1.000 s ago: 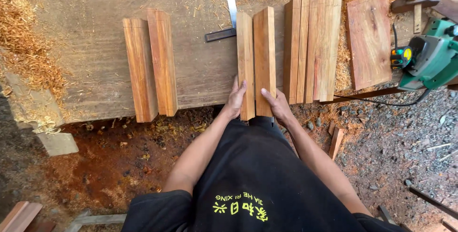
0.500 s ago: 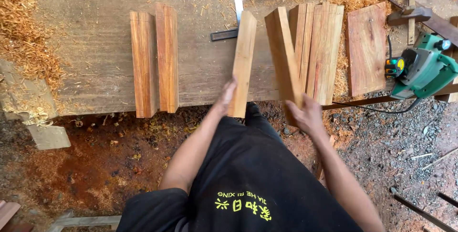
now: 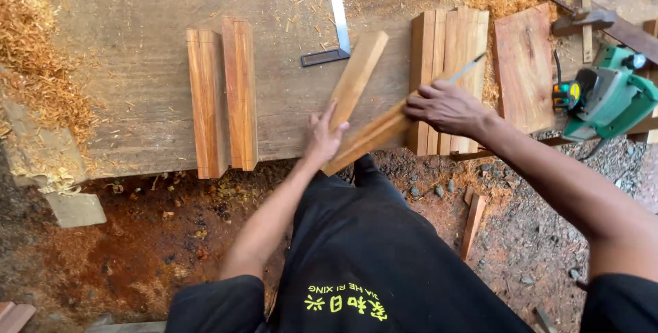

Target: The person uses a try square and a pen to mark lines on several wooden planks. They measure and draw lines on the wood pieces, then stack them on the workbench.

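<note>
Down at the table's (image 3: 137,86) near edge, at about 6 o'clock from its middle, I have two reddish wooden blocks in hand. My left hand (image 3: 322,138) has its grip closed around the lower end of the left block (image 3: 356,79), which lies on the table with its long axis tilted, the far end pointing toward 1 o'clock. My right hand (image 3: 445,108) grasps the right block (image 3: 370,138) near its upper end and also pinches a thin pencil-like stick (image 3: 469,67) that points to 1 o'clock. This block runs from 8 o'clock up toward 2 o'clock, its lower end hanging past the table edge just beside my left wrist. The two lower ends nearly meet, in a narrow V.

Open room lies between the blocks and a pair of upright blocks (image 3: 223,96) at 9 o'clock: bare grey board with scattered shavings. At 3 o'clock it is tight: a row of stacked blocks (image 3: 449,38) sits directly under my right hand. Beyond them lies a flat wooden panel (image 3: 526,72), then a green electric planer (image 3: 610,93) at the right edge. A metal try square (image 3: 334,14) lies at 12 o'clock, just beyond the left block's far end. A sawdust pile (image 3: 41,66) crowds the left edge.
</note>
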